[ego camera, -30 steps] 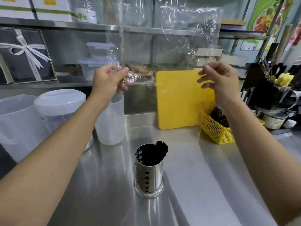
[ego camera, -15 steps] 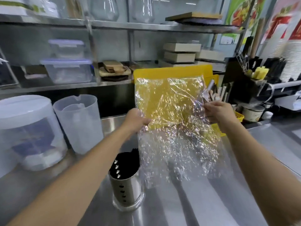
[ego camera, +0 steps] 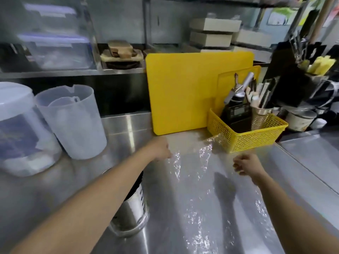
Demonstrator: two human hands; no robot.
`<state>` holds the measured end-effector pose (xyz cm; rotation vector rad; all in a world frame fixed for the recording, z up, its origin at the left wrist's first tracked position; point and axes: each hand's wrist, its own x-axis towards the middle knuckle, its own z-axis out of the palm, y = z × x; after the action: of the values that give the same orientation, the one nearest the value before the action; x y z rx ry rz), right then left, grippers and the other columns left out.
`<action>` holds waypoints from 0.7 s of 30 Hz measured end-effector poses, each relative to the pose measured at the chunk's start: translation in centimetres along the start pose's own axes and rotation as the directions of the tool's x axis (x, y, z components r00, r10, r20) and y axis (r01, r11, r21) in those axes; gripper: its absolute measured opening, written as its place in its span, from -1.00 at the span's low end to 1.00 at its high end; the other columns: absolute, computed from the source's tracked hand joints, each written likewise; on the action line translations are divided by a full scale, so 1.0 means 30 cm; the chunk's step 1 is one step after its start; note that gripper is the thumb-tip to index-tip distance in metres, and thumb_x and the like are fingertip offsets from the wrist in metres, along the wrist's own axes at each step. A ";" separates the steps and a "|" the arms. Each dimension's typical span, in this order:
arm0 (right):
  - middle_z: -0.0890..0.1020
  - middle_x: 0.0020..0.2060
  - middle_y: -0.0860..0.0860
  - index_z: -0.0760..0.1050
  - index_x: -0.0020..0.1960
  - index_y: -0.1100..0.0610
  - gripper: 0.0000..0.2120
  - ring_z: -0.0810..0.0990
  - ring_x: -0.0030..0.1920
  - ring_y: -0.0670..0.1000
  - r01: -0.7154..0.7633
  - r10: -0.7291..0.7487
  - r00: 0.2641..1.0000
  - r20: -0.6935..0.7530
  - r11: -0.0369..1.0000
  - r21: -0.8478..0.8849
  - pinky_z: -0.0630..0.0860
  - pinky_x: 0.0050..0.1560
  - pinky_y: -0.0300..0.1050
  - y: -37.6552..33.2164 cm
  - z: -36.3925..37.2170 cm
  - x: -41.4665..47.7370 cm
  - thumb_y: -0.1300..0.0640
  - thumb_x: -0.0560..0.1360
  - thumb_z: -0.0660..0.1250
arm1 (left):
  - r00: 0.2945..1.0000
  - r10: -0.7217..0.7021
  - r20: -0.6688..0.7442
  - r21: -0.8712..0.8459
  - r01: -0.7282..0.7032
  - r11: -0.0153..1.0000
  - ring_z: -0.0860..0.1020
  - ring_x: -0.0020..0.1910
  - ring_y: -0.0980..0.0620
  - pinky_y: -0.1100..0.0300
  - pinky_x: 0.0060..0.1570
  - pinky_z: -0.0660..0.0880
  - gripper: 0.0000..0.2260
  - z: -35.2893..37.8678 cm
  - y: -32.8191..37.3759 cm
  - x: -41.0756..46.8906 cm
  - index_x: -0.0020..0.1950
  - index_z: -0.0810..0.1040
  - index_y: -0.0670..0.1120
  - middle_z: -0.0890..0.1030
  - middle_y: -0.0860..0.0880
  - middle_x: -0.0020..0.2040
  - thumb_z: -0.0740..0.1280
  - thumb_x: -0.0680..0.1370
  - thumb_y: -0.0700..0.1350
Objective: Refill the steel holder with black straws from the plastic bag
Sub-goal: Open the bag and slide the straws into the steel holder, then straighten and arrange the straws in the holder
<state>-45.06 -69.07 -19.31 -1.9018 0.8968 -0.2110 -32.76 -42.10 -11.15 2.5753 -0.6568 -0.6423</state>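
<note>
The clear plastic bag (ego camera: pixel 198 189) lies spread flat and crinkled on the steel counter, with no straws visible in it. My left hand (ego camera: pixel 161 150) pinches its far left corner. My right hand (ego camera: pixel 245 165) is curled at its right side and seems to grip that edge; blur hides the contact. The steel holder (ego camera: pixel 134 208) stands at the bag's left edge, mostly hidden under my left forearm. The dark tops of the black straws (ego camera: pixel 138 181) show inside it.
A yellow cutting board (ego camera: pixel 183 92) leans against the back. A yellow basket (ego camera: pixel 256 138) of utensils sits right of it, touching the bag's far corner. Two translucent jugs (ego camera: pixel 73 121) stand at the left. The counter (ego camera: pixel 302 162) steps down at the right.
Both hands have come down and lowered the bag from upright in front of the cutting board to flat on the counter. The view has tilted downward.
</note>
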 end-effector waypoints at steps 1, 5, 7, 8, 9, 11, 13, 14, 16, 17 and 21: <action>0.52 -0.40 0.16 0.47 -0.18 0.28 -0.90 0.46 -0.43 0.07 -0.013 0.014 1.000 0.009 0.999 -0.040 0.34 -0.38 -0.19 0.018 0.012 0.010 0.32 0.50 0.22 | 1.000 0.002 -0.009 0.002 -0.002 1.000 0.44 -0.27 -0.06 0.21 -0.40 0.25 -0.85 -0.003 -0.007 -0.002 -0.21 0.38 -0.08 0.47 -0.15 -0.16 0.34 0.48 -0.12; 0.58 -0.24 0.26 0.50 -0.05 0.45 -0.82 0.55 -0.24 0.22 0.002 0.008 1.000 0.026 0.930 -0.367 0.44 -0.23 -0.03 0.036 0.039 0.047 0.31 0.47 0.29 | 1.000 -0.010 -0.027 0.029 0.011 1.000 0.47 -0.11 -0.04 0.17 -0.14 0.35 -0.80 -0.033 -0.043 -0.006 0.04 0.48 -0.14 0.53 -0.10 0.03 0.32 0.49 -0.07; 0.58 0.01 0.29 0.47 0.08 0.41 -0.71 0.55 0.03 0.26 0.031 -0.007 0.999 0.044 0.816 -0.577 0.45 -0.02 0.02 0.011 0.044 0.055 0.21 0.47 0.32 | 0.997 0.004 -0.080 0.040 0.000 0.999 0.48 -0.01 -0.05 0.15 -0.06 0.37 -0.71 -0.068 -0.052 -0.027 0.17 0.47 -0.12 0.49 -0.05 0.05 0.31 0.50 -0.03; 0.58 0.07 0.28 0.47 0.12 0.37 -0.68 0.54 0.09 0.26 0.066 -0.034 0.998 0.062 0.755 -0.652 0.45 0.04 0.02 -0.011 0.048 0.057 0.16 0.47 0.33 | 0.993 0.021 -0.118 0.020 -0.018 1.000 0.48 0.02 -0.05 0.16 -0.05 0.37 -0.69 -0.091 -0.057 -0.047 0.19 0.46 -0.11 0.46 -0.03 0.03 0.31 0.51 -0.02; 0.58 0.09 0.27 0.48 0.13 0.32 -0.67 0.54 0.10 0.25 0.108 -0.069 0.994 0.083 0.712 -0.694 0.47 0.04 0.01 -0.035 0.056 0.061 0.13 0.47 0.33 | 0.987 0.035 -0.157 -0.015 -0.038 0.999 0.48 0.02 -0.05 0.17 -0.05 0.37 -0.69 -0.115 -0.061 -0.070 0.20 0.46 -0.11 0.45 -0.02 0.01 0.32 0.51 -0.02; 0.59 0.06 0.27 0.49 0.10 0.27 -0.71 0.55 0.06 0.25 0.191 -0.133 0.982 0.137 0.699 -0.689 0.46 -0.02 0.00 -0.099 0.084 0.062 0.09 0.48 0.31 | 0.966 0.064 -0.251 -0.101 -0.092 0.991 0.50 -0.04 -0.02 0.18 -0.09 0.38 -0.70 -0.163 -0.077 -0.125 0.18 0.47 -0.10 0.49 -0.02 -0.05 0.33 0.51 -0.01; 0.60 0.04 0.25 0.50 0.08 0.25 -0.73 0.55 0.04 0.24 0.296 -0.229 0.955 0.187 0.733 -0.613 0.44 -0.06 0.00 -0.172 0.125 0.039 0.08 0.48 0.31 | 0.932 0.077 -0.355 -0.190 -0.153 0.970 0.51 -0.15 0.03 0.18 -0.18 0.40 -0.75 -0.198 -0.100 -0.186 0.14 0.49 -0.08 0.55 -0.04 -0.09 0.32 0.51 -0.01; 0.61 0.03 0.21 0.51 0.10 0.24 -0.73 0.55 0.02 0.22 0.355 -0.291 0.935 0.204 0.749 -0.560 0.44 -0.07 -0.01 -0.211 0.148 0.014 0.09 0.49 0.31 | 0.912 0.074 -0.404 -0.221 -0.175 0.960 0.49 -0.20 0.07 0.21 -0.23 0.39 -0.77 -0.208 -0.115 -0.219 0.13 0.49 -0.07 0.56 -0.03 -0.11 0.31 0.52 -0.01; 0.63 -0.03 0.16 0.52 0.12 0.22 -0.73 0.60 -0.05 0.18 0.478 -0.414 0.879 0.239 0.762 -0.437 0.47 -0.10 -0.03 -0.279 0.202 -0.056 0.09 0.49 0.32 | 0.868 0.059 -0.494 -0.248 -0.206 0.947 0.50 -0.22 0.08 0.21 -0.25 0.39 -0.80 -0.214 -0.151 -0.281 0.11 0.51 -0.05 0.56 0.00 -0.17 0.29 0.52 -0.02; 0.64 -0.07 0.16 0.53 0.10 0.21 -0.75 0.62 -0.10 0.16 0.522 -0.457 0.852 0.254 0.770 -0.367 0.50 -0.10 -0.02 -0.311 0.232 -0.097 0.11 0.49 0.32 | 0.846 0.053 -0.531 -0.254 -0.219 0.942 0.52 -0.21 0.05 0.19 -0.22 0.41 -0.81 -0.211 -0.172 -0.307 0.09 0.53 -0.05 0.57 0.00 -0.19 0.29 0.52 -0.03; 0.66 -0.18 0.24 0.53 0.00 0.18 -0.88 0.63 -0.27 0.10 0.588 -0.540 0.779 0.319 0.806 -0.071 0.53 -0.20 -0.05 -0.394 0.355 -0.269 0.18 0.48 0.32 | 0.803 0.025 -0.596 -0.292 -0.246 0.924 0.55 -0.16 0.03 0.15 -0.04 0.47 -0.85 -0.173 -0.256 -0.382 0.02 0.57 -0.06 0.62 -0.02 -0.17 0.33 0.50 -0.05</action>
<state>-39.64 -53.30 -12.94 -2.2537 0.1223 -0.2165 -36.44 -28.48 -6.87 2.1736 -0.4537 0.0986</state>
